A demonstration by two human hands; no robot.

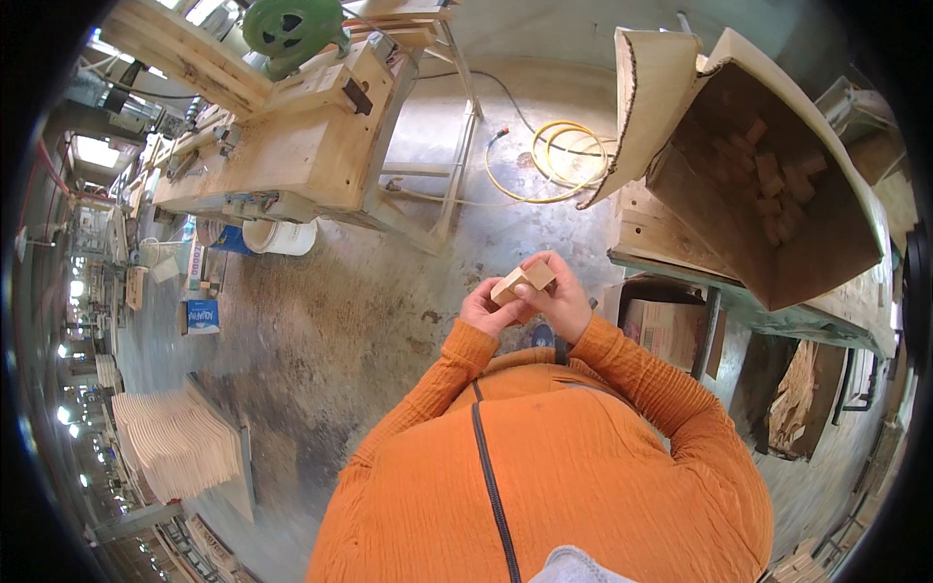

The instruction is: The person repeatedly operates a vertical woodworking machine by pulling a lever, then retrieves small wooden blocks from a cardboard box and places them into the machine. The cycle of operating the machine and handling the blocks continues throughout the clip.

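Note:
Close in front of my body, both hands are closed on small pale wooden blocks. My left hand [483,309] grips one wooden block [505,288] between thumb and fingers. Beside it, my right hand [566,305] holds another wooden block [540,275], its end facing up. The two pieces touch or nearly touch; my fingers hide their lower parts, so I cannot tell whether they are joined. To the right stands a tall open cardboard box [700,209] with several similar wooden blocks [773,175] heaped inside.
The box rests on a wooden-topped bench [671,238], with more cartons [666,325] beneath. A workbench [301,146] with a green wheel-shaped machine part [292,29] stands ahead left. A yellow hose [530,194] coils on the floor. Stacked curved wooden pieces [180,442] sit at left.

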